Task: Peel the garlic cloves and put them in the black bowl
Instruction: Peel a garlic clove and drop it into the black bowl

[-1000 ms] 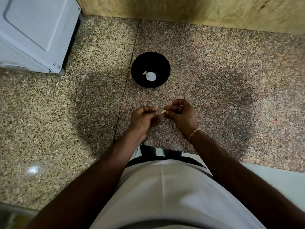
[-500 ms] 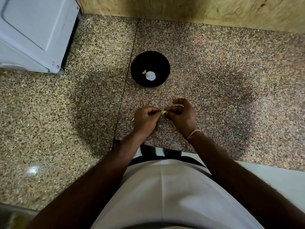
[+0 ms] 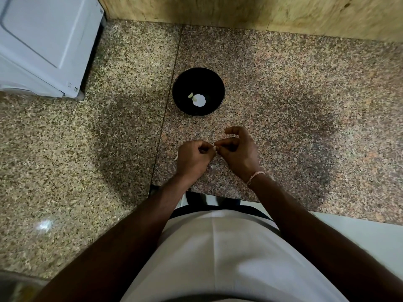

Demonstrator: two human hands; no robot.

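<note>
Both hands meet over the speckled granite counter [image 3: 305, 105]. The left hand [image 3: 192, 158] and right hand [image 3: 237, 151] each pinch one small pale garlic clove [image 3: 215, 147] between the fingertips; peeling appears unfinished. The round black bowl [image 3: 218, 83] stands near, beyond the hands, holding a pale piece, so little seems done. Open counter lies between; the wooden wall [image 3: 261, 12] is well apart.

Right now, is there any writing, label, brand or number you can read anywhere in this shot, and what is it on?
No text can be read here.
white appliance: small dark marks near its lower corner, too small to read.
black bowl: no print visible.
granite counter and wooden wall: only speckle and grain, no writing.
wrist thread on the right hand: plain, no lettering.
</note>
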